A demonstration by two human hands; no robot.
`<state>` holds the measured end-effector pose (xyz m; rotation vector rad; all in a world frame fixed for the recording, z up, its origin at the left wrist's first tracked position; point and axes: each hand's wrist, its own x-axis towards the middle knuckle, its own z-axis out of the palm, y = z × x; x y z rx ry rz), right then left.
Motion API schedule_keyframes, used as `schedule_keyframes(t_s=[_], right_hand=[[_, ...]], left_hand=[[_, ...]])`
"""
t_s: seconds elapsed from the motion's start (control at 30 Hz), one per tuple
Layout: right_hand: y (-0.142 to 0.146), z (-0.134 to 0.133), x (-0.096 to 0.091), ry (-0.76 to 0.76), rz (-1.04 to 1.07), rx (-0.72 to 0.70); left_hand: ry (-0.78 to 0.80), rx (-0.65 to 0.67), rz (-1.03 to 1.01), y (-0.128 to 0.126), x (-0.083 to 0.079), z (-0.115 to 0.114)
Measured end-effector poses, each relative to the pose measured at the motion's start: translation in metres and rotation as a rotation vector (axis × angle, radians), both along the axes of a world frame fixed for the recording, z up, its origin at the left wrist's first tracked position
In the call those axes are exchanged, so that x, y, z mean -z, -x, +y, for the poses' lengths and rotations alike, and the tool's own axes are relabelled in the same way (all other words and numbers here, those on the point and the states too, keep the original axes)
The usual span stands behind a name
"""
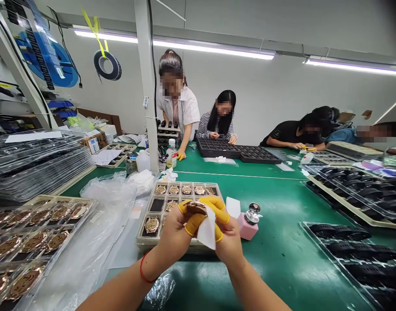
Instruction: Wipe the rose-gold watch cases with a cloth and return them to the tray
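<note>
Yellow finger cots cover several fingertips of both my hands. My left hand (pixel 176 229) grips a rose-gold watch case (pixel 197 207), tilted so that it shows nearly edge-on. In my right hand (pixel 228 235) is a folded white wipe (pixel 207 233), pressed against the watch case; its loose end hangs down between the hands. Beneath them lies a beige compartment tray (pixel 140 236) with more rose-gold watch cases, such as one at the left (pixel 151 225). One upper-left compartment (pixel 157 205) shows only a dark bottom. My hands hide part of this tray.
A pink pump bottle (pixel 248 226) and a white pad (pixel 232 207) stand right of the tray. Another watch-case tray (pixel 94 205) and plastic film (pixel 103 224) lie left. Trays of black straps (pixel 346 255) are at right. Several co-workers sit or stand across the green table (pixel 275 203).
</note>
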<state>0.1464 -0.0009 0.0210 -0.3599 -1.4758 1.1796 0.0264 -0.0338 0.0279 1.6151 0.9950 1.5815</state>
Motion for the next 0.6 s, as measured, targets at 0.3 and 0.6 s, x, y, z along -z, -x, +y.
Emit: schedule_keyframes(t_s=[0.3,0.6], right_hand=[[-0.011,0.005,0.001,-0.135,-0.075,0.254],[-0.008,0.001,0.006,-0.224,-0.184,0.296]], left_hand=[[-0.105,-0.269,0.446,0.019,-0.015,-0.003],[-0.451,-0.401,0.899,0.006,0.001,0.006]])
